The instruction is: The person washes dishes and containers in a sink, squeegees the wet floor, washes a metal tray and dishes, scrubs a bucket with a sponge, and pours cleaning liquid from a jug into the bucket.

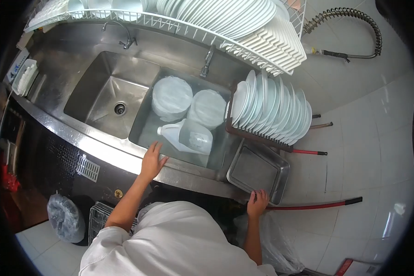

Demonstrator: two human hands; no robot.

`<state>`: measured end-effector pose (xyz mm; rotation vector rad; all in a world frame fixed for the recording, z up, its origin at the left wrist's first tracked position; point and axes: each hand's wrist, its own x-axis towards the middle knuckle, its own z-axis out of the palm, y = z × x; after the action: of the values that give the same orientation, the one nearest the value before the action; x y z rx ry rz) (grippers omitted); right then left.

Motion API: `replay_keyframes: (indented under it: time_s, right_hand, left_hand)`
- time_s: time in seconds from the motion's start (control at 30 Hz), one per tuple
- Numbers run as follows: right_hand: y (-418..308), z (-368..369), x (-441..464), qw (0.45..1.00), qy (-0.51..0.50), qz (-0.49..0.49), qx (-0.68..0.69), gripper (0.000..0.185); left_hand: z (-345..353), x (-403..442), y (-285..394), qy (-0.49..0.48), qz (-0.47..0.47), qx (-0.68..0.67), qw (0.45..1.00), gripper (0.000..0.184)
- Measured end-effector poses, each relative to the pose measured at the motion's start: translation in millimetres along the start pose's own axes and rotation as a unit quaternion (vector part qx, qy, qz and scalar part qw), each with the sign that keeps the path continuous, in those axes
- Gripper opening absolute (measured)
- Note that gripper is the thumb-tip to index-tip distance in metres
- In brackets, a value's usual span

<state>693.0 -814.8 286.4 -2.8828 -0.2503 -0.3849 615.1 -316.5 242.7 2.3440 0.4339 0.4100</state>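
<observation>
My left hand (152, 162) rests on the front edge of the water-filled sink basin (145, 133), its fingers spread and nothing in it. In the water lie two stacks of plates, a left stack (172, 97) and a right stack (208, 108). Nearer to me a cut-open white plastic jug (188, 137) lies on its side. At the near edge of a rectangular metal tray (257, 168), my right hand (257, 203) has its fingers stretched out over or against the rim; a firm grip does not show. The tray sits right of the basin.
A brown rack (257, 136) of upright plates (271, 108) stands right of the basin. Overhead, a white wire rack (184, 23) holds many dishes. The second basin (117, 92) with its drain is at left. Red-handled poles (317, 205) and a spring hose (354, 16) are at right.
</observation>
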Motion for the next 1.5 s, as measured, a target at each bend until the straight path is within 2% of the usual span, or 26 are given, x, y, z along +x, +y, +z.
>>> replay_keyframes:
  time_s: [0.2,0.4,0.5,0.7,0.9,1.0,1.1,1.3,1.4,1.43,1.5]
  right_hand:
    - [2.0,4.8,-0.1,0.987,0.055,0.046,-0.141,0.036]
    - [8.1,9.6,7.9,0.948,0.063,0.303,-0.079,0.055]
    - [14.9,12.6,11.8,0.942,0.067,0.326,-0.033,0.057]
    - [30.4,15.4,30.3,0.941,-0.016,0.336,-0.033,0.055]
    - [35.9,26.5,37.8,0.945,-0.005,0.328,0.0,0.054]
    - [23.2,37.6,34.0,0.954,0.023,0.299,-0.024,0.054]
    - [-20.7,39.9,31.1,0.976,0.052,0.208,-0.041,0.052]
    - [-124.2,46.1,49.1,0.996,0.066,-0.007,0.067,0.035]
    - [-175.2,51.9,53.8,0.974,0.0,-0.006,0.227,0.023]
    - [-184.8,55.4,54.3,0.968,-0.043,-0.01,0.247,0.015]
    - [-237.1,49.4,59.5,0.959,-0.079,-0.063,0.264,0.015]
  left_hand:
    - [-4.6,-6.1,-7.5,0.001,0.015,-0.019,1.0,0.053]
    - [-10.9,-5.4,-3.9,0.011,0.045,-0.013,0.999,0.044]
    - [-13.9,-4.7,-3.4,0.008,0.039,-0.017,0.999,0.042]
    - [-12.7,-1.4,-6.0,-0.007,0.041,-0.025,0.999,0.041]
    - [-11.5,-2.2,-11.1,-0.022,0.047,-0.027,0.998,0.041]
    - [-12.0,-2.1,-12.0,-0.022,0.055,-0.029,0.998,0.041]
    - [-13.8,-1.5,-14.1,-0.021,0.063,-0.029,0.997,0.04]
    - [-13.0,0.2,-15.1,-0.034,0.063,-0.031,0.997,0.038]
    - [-12.7,-0.5,-16.6,-0.038,0.067,-0.031,0.997,0.036]
    - [-11.9,-0.4,-17.1,-0.037,0.067,-0.029,0.997,0.035]
    - [-12.5,1.2,-17.1,-0.031,0.075,-0.027,0.996,0.034]
